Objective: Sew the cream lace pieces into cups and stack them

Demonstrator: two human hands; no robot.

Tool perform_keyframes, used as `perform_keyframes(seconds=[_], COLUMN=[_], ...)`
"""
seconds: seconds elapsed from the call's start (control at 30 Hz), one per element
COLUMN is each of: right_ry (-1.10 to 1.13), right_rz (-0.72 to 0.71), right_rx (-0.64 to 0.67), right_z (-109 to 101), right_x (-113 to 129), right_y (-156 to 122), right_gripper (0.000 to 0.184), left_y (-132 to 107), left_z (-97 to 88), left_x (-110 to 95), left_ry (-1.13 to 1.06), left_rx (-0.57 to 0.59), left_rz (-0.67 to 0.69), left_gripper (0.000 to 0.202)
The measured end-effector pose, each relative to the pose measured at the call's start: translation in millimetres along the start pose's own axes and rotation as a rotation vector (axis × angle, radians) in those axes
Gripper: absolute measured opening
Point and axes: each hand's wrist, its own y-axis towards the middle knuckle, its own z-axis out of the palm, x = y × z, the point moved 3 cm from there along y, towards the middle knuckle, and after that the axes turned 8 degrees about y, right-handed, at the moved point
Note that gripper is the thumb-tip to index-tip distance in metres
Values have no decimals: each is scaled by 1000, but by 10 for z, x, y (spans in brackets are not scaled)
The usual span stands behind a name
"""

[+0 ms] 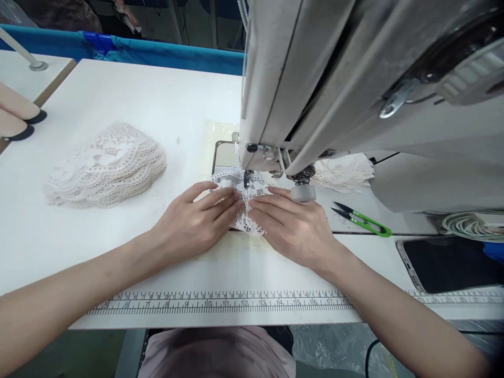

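A piece of white lace [252,223] lies under the presser foot [247,178] of a sewing machine [271,79]. My left hand [197,218] rests flat on the lace's left side, fingers stretched toward the needle area. From the right, my right hand [297,223] lies on the lace with its fingers extended and close together. The fingertips of both hands are near the foot, with a narrow strip of lace between them. Parts of the lace are hidden beneath the fingers.
A pile of lace pieces [114,165] sits to the left, and more lace [342,172] lies behind my right hand. Green thread snips [364,220] and a phone [452,262] are on the right. A printed ruler [224,303] runs along the table's front edge.
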Motion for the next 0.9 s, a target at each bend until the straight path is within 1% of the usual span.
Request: perform_keyframes(seconds=[0.37, 0.47, 0.57, 0.7, 0.8, 0.9], right_ry=[-53, -56, -56, -83, -108, -79], right_rz=[-2, -4, 4, 14, -14, -40], right_rx=[-24, -38, -25, 4, -6, -19], right_z=[39, 63, 84, 93, 88, 76], right_x=[-30, -41, -54, -63, -42, -11], right_y=[-1, 3, 5, 1, -13, -30], right_gripper=[27, 24, 21, 22, 21, 19], left_y=[18, 29, 42, 50, 36, 9], left_z=[53, 75, 98, 110, 79, 45], left_x=[47, 70, 90, 104, 76, 39], left_ry=[23, 29, 16, -15, -41, -49], left_rx=[22, 31, 24, 31, -11, -69], left_rz=[-35, -38, -42, -71, -39, 11], left_gripper=[26, 26, 27, 28, 30, 29])
